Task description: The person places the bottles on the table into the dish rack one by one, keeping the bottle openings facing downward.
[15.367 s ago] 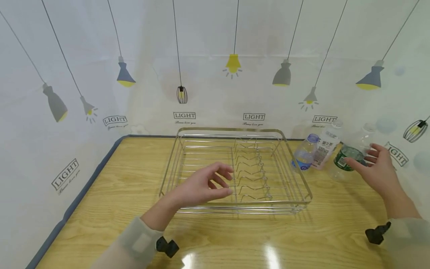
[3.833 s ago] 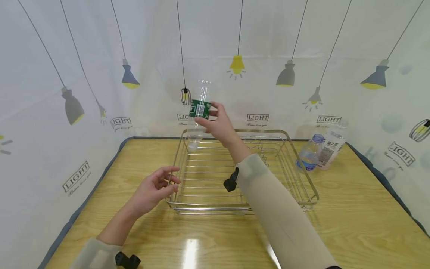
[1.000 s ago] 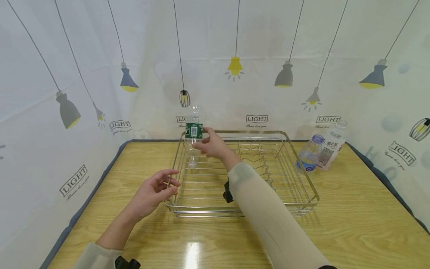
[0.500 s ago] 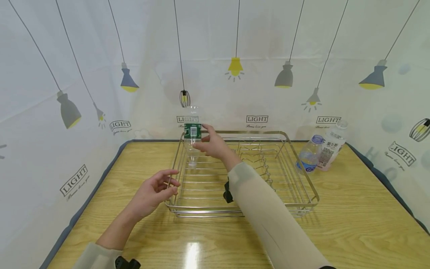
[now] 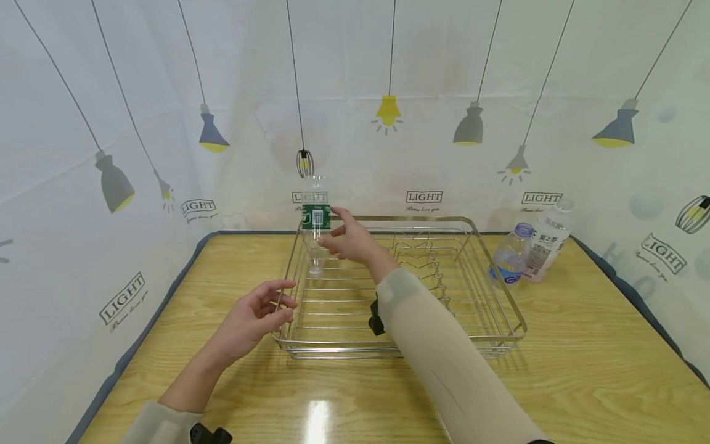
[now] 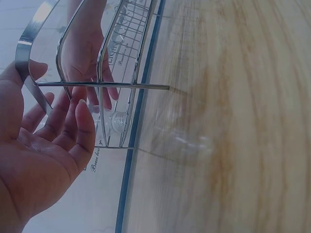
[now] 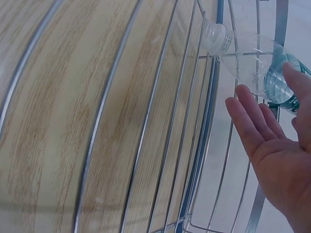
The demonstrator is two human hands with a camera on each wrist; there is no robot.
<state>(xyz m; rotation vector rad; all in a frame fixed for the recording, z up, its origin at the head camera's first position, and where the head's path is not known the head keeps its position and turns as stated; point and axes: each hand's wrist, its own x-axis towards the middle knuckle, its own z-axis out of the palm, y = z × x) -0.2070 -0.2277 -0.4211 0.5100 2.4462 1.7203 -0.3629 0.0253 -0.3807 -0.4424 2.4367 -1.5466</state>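
An upside-down clear plastic bottle point(image 5: 317, 219) with a green label stands neck-down in the back left of the wire dish rack point(image 5: 355, 338), tilted slightly. Beside its right side is my right hand point(image 5: 355, 239), fingers and thumb spread near the label, not wrapped round it. The right wrist view shows that hand's fingers point(image 7: 252, 119) fairly straight beside the bottle point(image 7: 252, 63). My left hand point(image 5: 252, 317) hovers at the rack's left rim, fingers loosely bent; in the left wrist view the rim passes between thumb and fingers point(image 6: 85, 126), with no grip apparent.
Two more bottles stand right of the rack: a short one with a blue label point(image 5: 510, 254) and a taller one with a white label point(image 5: 549, 240). Wire plate dividers point(image 5: 421, 259) line the rack's right half. A printed curtain point(image 5: 355, 123) hangs behind the wooden table point(image 5: 599, 345).
The green-labelled bottle came from the right of the rack into its back left, carried upside down by my right hand. Lately it shifts slightly left as the fingers loosen. My left hand stays still.
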